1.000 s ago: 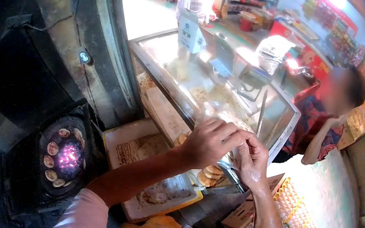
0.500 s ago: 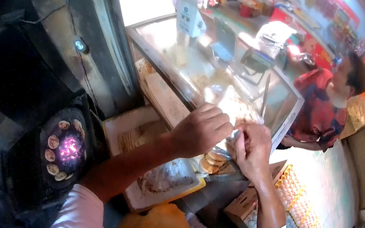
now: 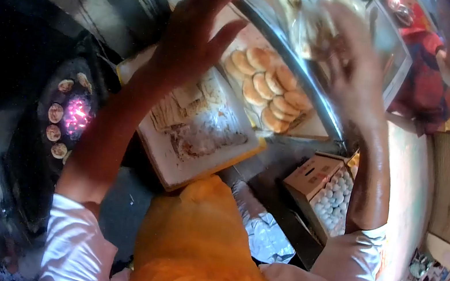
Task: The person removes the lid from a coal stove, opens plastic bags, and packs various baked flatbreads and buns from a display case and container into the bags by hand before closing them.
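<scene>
My left hand is raised over the back corner of the white tray, with thumb and fingers apart and nothing between them. The tray holds pale flat dough pieces and brown residue. My right hand hovers by the counter's metal edge, blurred, its thumb and fingers seemingly apart. Just beyond it, on the counter, lies a clear plastic bag, its contents smeared by motion; the fingers overlap it, and contact is unclear. Between my hands, round golden flatbreads lie piled on a shelf under the counter.
At left, several small breads ring glowing coals in a dark oven opening. A cardboard box of eggs stands below my right forearm. Beyond the counter is a person in a red and dark shirt.
My hands were together, pinching the plastic bag's top; now they are apart, the left fingers spread. The view has tipped downward, bringing the piled flatbreads into sight.
</scene>
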Tool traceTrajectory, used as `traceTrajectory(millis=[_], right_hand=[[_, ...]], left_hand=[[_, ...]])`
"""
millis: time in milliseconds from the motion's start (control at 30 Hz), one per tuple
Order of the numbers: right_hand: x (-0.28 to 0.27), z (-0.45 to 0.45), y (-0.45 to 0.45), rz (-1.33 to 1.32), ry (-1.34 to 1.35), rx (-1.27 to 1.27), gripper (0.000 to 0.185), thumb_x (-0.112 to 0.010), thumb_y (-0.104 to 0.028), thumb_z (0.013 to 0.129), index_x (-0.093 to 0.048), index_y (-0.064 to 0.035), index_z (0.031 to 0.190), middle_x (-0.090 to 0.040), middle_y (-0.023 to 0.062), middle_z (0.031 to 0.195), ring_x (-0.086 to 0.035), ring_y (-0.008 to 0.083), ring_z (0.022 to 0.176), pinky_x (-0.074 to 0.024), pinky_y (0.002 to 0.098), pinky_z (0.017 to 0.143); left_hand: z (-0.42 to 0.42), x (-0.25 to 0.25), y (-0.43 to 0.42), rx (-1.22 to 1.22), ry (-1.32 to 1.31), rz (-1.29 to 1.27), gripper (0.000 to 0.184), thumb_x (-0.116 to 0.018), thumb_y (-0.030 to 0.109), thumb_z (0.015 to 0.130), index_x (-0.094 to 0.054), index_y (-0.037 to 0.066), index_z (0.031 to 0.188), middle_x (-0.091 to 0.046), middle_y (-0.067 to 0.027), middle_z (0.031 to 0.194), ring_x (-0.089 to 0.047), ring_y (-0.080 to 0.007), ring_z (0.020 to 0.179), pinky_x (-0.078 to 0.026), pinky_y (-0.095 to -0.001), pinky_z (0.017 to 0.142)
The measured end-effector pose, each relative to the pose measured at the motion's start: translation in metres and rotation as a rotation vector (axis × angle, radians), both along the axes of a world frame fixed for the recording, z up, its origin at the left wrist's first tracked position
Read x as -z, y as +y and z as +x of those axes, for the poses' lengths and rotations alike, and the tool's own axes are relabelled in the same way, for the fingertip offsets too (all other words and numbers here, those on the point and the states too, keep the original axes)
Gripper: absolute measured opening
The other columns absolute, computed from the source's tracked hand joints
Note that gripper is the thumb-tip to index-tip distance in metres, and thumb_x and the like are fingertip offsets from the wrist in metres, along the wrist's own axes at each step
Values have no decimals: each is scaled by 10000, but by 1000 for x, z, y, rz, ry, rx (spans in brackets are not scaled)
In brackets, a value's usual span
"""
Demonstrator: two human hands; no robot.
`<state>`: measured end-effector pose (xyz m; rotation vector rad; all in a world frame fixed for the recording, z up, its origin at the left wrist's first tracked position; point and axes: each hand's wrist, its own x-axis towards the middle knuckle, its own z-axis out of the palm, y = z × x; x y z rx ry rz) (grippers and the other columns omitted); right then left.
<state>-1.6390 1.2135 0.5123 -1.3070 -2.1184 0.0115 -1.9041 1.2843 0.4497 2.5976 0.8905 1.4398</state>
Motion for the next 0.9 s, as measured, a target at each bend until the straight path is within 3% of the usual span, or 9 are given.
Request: traceTrajectory(millis=[100, 200, 233, 433, 567, 667, 767, 833, 900], right_hand=[[-13, -14, -12, 164, 353, 63, 542, -602, -109, 965, -410, -74, 1470, -401, 174, 1517, -452, 309, 1352, -380, 439, 1137], [-24, -40, -38, 258, 427, 173, 720, -674, -167, 918, -297, 14, 1504, -389, 222, 1508, -393, 330, 1393, -308, 445, 1177], [-19, -49, -43, 297, 400, 141, 696, -662, -235, 938, -324, -9, 1504, -397, 171, 1512, -383, 295, 1399, -274, 440, 1147], [20, -156, -124, 260, 429, 161, 822, -599, -353, 953, -157, 4, 1547, -292, 227, 1549, -319, 340, 1429, -249, 464, 1167], [97, -242, -222, -481, 152, 261, 717, -676, -222, 904, -320, 11, 1481, -424, 239, 1469, -398, 358, 1387, -313, 425, 1150], [178, -265, -301, -1032, -130, 106, 656, -656, -274, 908, -368, -72, 1462, -544, 308, 1282, -548, 489, 1153, -459, 494, 997], [225, -271, -386, -1323, -173, 97, 578, -675, -301, 890, -488, -17, 1357, -584, 286, 1241, -569, 450, 1139, -481, 482, 945], [260, -262, -448, -1261, -153, 163, 575, -724, -292, 863, -551, 12, 1319, -642, 260, 1181, -635, 392, 1073, -509, 413, 910], [264, -263, -482, -1365, -222, 184, 551, -725, -314, 863, -588, 16, 1282, -635, 247, 1220, -650, 385, 1058, -524, 417, 891]], left_hand=[[-52, 43, -82, 79, 2, -470, 446, -645, 171, 937, -507, 70, 1348, -627, -158, 1185, -628, -278, 1046, -508, -398, 915], [-103, 85, -169, 67, 15, -1043, 395, -623, 195, 962, -535, 40, 1314, -658, -137, 1106, -646, -247, 989, -516, -371, 895], [-120, 95, -193, 73, 32, -1212, 373, -601, 208, 976, -541, 34, 1300, -667, -125, 1076, -648, -238, 970, -511, -379, 908], [-226, 153, -299, 219, -100, -1434, 339, -632, 180, 964, -571, 27, 1260, -639, -54, 985, -592, -121, 866, -501, -296, 799], [-304, 159, -340, 199, -131, -1479, 316, -632, 154, 959, -585, 9, 1235, -657, -99, 943, -636, -169, 881, -535, -328, 819], [-347, 175, -369, 176, -221, -1563, 310, -611, 148, 974, -573, 17, 1253, -646, -76, 956, -620, -146, 877, -524, -312, 808], [-383, 177, -394, 107, -119, -1538, 287, -575, 134, 994, -563, 18, 1256, -643, -84, 1019, -618, -154, 939, -525, -301, 821], [-400, 188, -413, 135, -88, -1487, 292, -570, 136, 997, -553, 21, 1265, -635, -87, 1025, -617, -158, 941, -527, -307, 816], [-406, 177, -426, 172, -251, -1627, 301, -573, 132, 995, -544, 10, 1269, -621, -82, 1059, -605, -152, 972, -517, -301, 832]])
